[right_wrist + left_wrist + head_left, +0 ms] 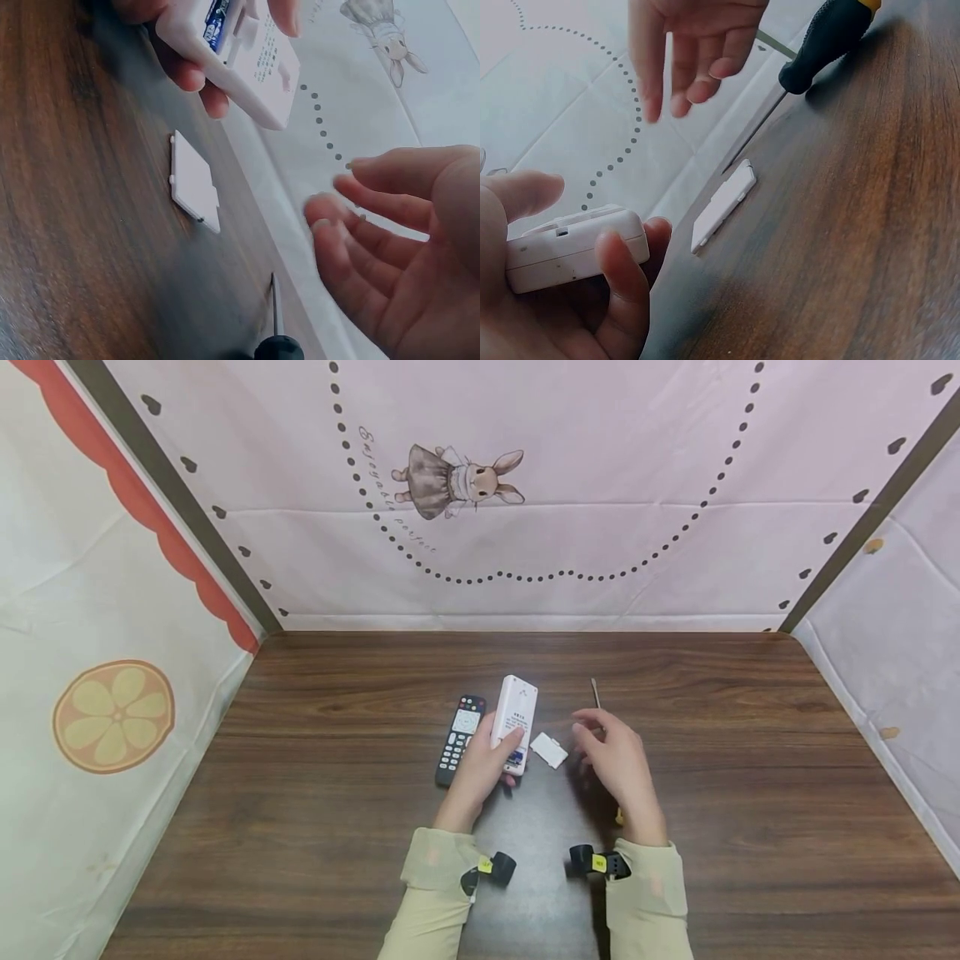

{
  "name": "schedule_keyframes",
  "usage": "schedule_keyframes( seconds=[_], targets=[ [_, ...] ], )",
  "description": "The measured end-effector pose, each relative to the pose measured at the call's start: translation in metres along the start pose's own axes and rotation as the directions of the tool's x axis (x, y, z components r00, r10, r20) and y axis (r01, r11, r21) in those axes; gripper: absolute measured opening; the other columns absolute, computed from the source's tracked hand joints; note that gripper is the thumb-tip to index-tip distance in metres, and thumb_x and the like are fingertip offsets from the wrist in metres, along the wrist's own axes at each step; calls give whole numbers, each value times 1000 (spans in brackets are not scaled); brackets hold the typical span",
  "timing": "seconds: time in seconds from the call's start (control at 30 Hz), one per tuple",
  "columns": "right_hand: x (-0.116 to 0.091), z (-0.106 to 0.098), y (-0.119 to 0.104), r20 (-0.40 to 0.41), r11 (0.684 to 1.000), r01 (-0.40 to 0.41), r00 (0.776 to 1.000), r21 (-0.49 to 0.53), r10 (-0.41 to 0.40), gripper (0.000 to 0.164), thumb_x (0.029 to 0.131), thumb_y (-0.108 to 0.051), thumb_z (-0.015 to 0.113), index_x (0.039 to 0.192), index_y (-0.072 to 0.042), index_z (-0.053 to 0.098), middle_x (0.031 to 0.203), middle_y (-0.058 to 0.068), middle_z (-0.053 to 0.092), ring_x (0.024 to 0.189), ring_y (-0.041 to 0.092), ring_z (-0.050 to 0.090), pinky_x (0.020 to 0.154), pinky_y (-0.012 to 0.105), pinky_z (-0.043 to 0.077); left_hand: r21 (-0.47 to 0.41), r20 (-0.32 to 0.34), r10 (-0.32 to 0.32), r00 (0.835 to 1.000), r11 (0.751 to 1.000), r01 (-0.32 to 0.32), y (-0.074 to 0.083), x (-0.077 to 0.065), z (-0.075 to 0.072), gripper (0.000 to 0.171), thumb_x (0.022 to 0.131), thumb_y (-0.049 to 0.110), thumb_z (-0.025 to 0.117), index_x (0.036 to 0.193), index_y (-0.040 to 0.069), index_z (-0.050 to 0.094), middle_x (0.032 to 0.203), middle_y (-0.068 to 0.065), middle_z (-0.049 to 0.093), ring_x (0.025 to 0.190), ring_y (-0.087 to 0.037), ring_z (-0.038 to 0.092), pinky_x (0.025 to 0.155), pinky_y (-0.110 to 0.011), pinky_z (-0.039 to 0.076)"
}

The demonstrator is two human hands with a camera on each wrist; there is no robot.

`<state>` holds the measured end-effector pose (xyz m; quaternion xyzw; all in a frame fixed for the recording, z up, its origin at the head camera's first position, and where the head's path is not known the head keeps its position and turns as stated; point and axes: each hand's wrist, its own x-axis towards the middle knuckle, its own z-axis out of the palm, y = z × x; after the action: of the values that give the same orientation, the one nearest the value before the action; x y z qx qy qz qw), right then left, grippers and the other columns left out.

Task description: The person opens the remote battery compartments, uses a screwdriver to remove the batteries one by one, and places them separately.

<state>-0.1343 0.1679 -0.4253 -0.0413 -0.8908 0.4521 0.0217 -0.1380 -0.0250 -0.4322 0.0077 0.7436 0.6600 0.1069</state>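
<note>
My left hand (474, 770) grips a white remote control (519, 703), its back turned up and its thumb lying across it. The battery compartment is uncovered, and a blue battery (217, 24) shows inside in the right wrist view. Beside the remote, a white battery cover (550, 750) lies on the table. My right hand (618, 762) hovers just right of the cover, fingers loosely bent with nothing between them. Under that hand lies a screwdriver (829, 45) with a black and yellow handle, mostly hidden from the head view.
A black remote control (453, 743) lies buttons up to the left, partly covered by my left hand. The dark wooden table (750, 777) meets a pink printed cloth wall (600, 460) at the back, with cloth sides left and right.
</note>
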Motion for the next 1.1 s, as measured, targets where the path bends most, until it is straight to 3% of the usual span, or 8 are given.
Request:
schedule_keyframes(
  seconds=[0.1,0.2,0.33,0.4,0.5,0.7,0.9,1.1],
  targets=[
    [0,-3,-1,-115,999,8,993,-39,-12,29,91,-27,56,117,-15,60,104,6,60,82,23,61,68,34,49,1,1,2,1000,1000,-2,0,0,0,47,94,25,52,136,8,36,94,-20,65,62,-14,61,50,-44,53],
    [1,-4,1,-222,997,-32,975,-67,16,30,89,-28,59,117,-15,61,108,8,56,92,24,58,75,38,45,-3,-6,2,1000,1000,-2,-13,8,1,48,93,29,53,135,12,37,93,-18,66,62,-15,61,47,-40,52],
    [1,-5,6,-284,991,-118,954,-69,94,35,87,-28,61,119,-15,59,109,11,48,98,27,50,76,41,41,-11,-15,1,1000,1000,-2,-31,18,2,48,92,33,54,134,17,38,90,-14,67,62,-15,62,42,-30,50],
    [1,-4,9,-290,985,-152,949,-85,121,38,86,-28,62,122,-15,58,109,13,44,101,28,44,78,42,39,-13,-13,-1,1000,1000,1,-30,18,2,47,92,32,54,134,18,38,90,-14,67,63,-15,62,42,-29,49],
    [2,-4,14,-269,976,-183,952,-116,146,44,85,-27,64,126,-12,54,113,17,40,105,32,36,80,44,37,-18,-14,-2,1000,1000,2,-30,18,3,45,93,31,53,133,18,39,89,-14,67,63,-15,62,41,-29,49],
    [5,-2,25,-150,961,-220,969,-167,196,55,83,-27,65,132,-9,47,122,21,34,112,35,30,88,48,36,-21,-15,3,1000,1000,-3,-30,19,3,46,92,31,53,133,17,39,88,-13,66,62,-15,62,41,-30,49],
    [7,-2,33,-29,966,-198,980,-165,196,57,83,-25,64,134,-8,44,124,23,34,112,36,35,88,51,39,-23,-8,-2,1000,1000,2,-30,19,3,45,93,31,53,133,17,39,89,-14,67,63,-14,62,41,-29,49],
    [7,-1,34,12,961,-175,983,-213,182,55,82,-19,64,133,-8,46,120,22,41,105,35,44,84,49,41,-28,0,4,1000,1000,-4,-31,20,3,47,93,32,53,134,15,38,92,-19,66,64,-14,62,43,-31,50]
  ],
)
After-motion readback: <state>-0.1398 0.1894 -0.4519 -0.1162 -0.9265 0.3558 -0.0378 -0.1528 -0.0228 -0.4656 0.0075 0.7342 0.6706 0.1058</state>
